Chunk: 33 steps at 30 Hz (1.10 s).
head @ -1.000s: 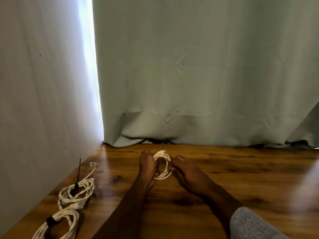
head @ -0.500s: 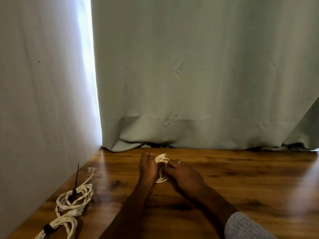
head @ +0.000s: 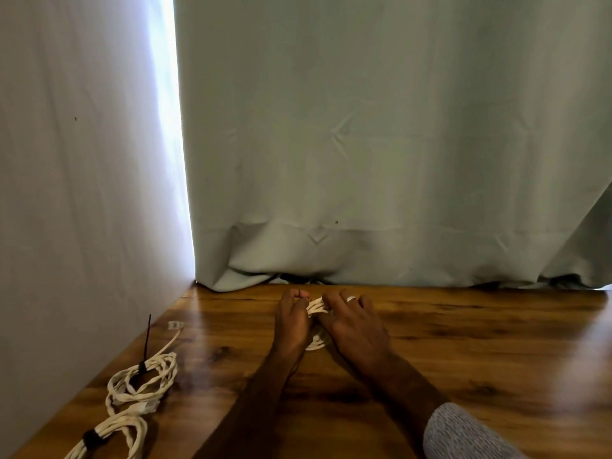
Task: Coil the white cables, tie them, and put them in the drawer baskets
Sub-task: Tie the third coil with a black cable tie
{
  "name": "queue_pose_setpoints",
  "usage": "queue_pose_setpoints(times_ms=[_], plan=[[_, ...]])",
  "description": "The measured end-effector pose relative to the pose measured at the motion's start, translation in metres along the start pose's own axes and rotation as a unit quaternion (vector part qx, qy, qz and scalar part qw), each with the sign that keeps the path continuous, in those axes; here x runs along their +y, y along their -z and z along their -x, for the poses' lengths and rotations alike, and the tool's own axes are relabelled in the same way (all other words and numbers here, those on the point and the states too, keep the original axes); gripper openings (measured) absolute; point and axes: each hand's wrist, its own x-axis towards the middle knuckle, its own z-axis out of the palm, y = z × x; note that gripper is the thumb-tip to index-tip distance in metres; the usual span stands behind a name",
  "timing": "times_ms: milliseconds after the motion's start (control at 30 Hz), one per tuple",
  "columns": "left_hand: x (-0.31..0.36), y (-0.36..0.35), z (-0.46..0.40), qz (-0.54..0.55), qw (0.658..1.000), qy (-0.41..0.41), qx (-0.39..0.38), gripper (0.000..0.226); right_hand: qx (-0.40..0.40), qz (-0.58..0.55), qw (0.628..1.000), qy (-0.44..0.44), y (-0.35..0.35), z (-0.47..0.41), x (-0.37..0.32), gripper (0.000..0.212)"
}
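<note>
A small white cable coil (head: 316, 308) is held between both hands over the wooden table (head: 463, 342), near its far edge. My left hand (head: 293, 321) grips the coil's left side with curled fingers. My right hand (head: 352, 321), a ring on one finger, grips its right side; most of the coil is hidden under the hands, and its lower loops show beneath them. At the table's left lies a coiled white cable (head: 142, 380) with a black zip tie (head: 145, 346) standing up from it. Another white coil (head: 112, 435) with a black band lies nearer me.
A white wall (head: 82, 193) runs along the table's left side. A pale green curtain (head: 381, 144) hangs behind the far edge, its hem resting on the table. A loose white connector (head: 175, 325) lies by the wall. No drawer or basket is in view.
Both hands have closed in over the small coil, squeezing its round loop flatter and covering most of it. The two coils at the left have not moved.
</note>
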Motion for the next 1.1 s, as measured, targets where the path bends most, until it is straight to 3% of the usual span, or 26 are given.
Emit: queue_pose_setpoints(times_ms=[133,500,600,733,800,900,1100], plan=[[0.001,-0.002,0.002,0.026,0.999,0.023,0.000,0.014,0.074,0.026,0.997,0.019,0.002,0.002,-0.001,0.025],[-0.002,0.005,0.000,0.014,1.000,0.008,0.015,0.012,0.137,0.039,0.986,0.091,0.005,0.000,-0.001,0.025],[-0.004,0.002,0.001,0.019,1.000,0.004,-0.001,0.025,0.150,0.021,0.984,0.097,0.000,0.001,0.001,0.021],[-0.001,0.001,0.007,0.022,0.999,0.013,-0.021,0.026,0.124,-0.049,0.987,0.085,0.000,-0.001,0.002,0.022],[0.002,0.000,0.009,0.020,0.998,0.031,-0.042,0.024,0.096,-0.168,0.981,0.020,0.002,-0.002,0.001,0.023],[0.008,-0.001,0.011,0.010,0.994,0.071,-0.078,0.033,0.061,-0.371,0.912,-0.164,0.003,0.003,-0.001,0.031],[0.011,0.000,0.015,-0.005,0.992,0.050,-0.115,0.030,0.011,-0.469,0.816,-0.337,0.004,-0.004,-0.009,0.027]])
